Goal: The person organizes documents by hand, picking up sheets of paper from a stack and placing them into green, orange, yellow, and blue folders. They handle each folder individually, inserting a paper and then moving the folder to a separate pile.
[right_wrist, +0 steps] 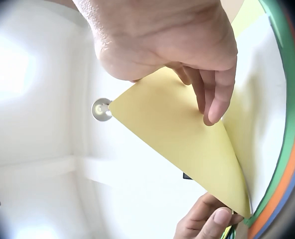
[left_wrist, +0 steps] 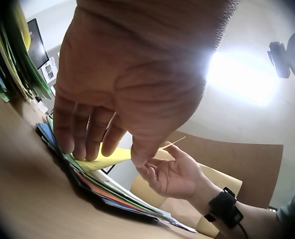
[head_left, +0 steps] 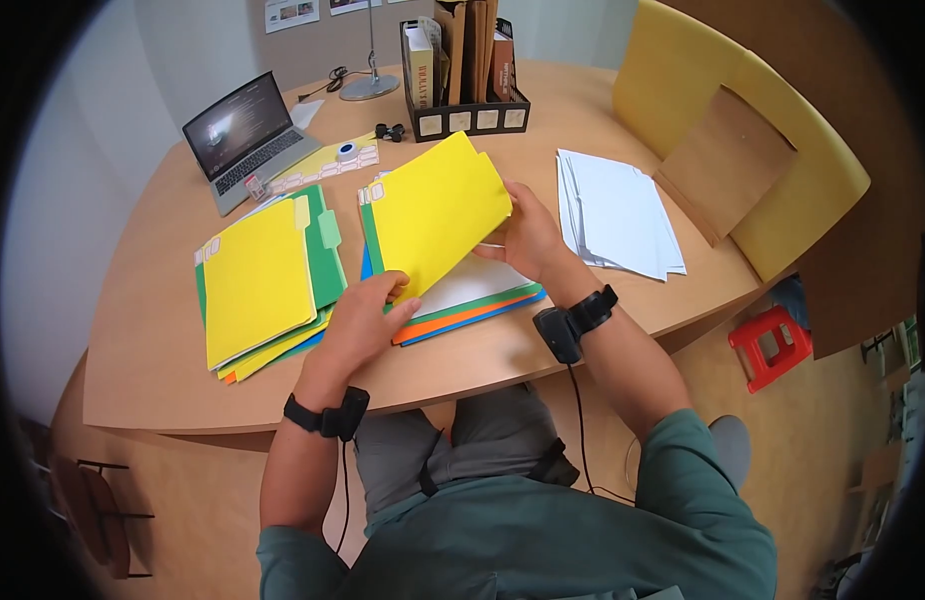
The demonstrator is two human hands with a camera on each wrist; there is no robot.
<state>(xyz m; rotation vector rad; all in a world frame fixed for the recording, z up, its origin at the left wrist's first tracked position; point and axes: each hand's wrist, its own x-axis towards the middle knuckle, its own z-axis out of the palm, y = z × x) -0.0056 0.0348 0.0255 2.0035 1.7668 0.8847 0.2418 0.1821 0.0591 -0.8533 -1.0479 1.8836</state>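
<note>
A yellow folder cover [head_left: 433, 205] stands raised at a slant above a stack of folders in the head view. Its right edge is held between the fingers and thumb of my right hand [head_left: 533, 240]. My left hand [head_left: 358, 320] pinches the cover's lower corner, thumb on the near side. Under the lifted cover lie white sheets [head_left: 468, 285]. Green, orange and blue folder edges [head_left: 453, 327] show below them. In the right wrist view the yellow cover [right_wrist: 172, 129] bends away from the white sheet [right_wrist: 259, 99], and the left fingertips [right_wrist: 219, 219] sit at its corner.
Left of the stack is another pile of yellow and green folders [head_left: 258, 275]. Loose white papers [head_left: 618, 215] lie to the right, beside a yellow chair [head_left: 823, 190]. Behind stand a laptop [head_left: 248, 140], a lamp base [head_left: 371, 87] and a black organizer [head_left: 473, 122] with books.
</note>
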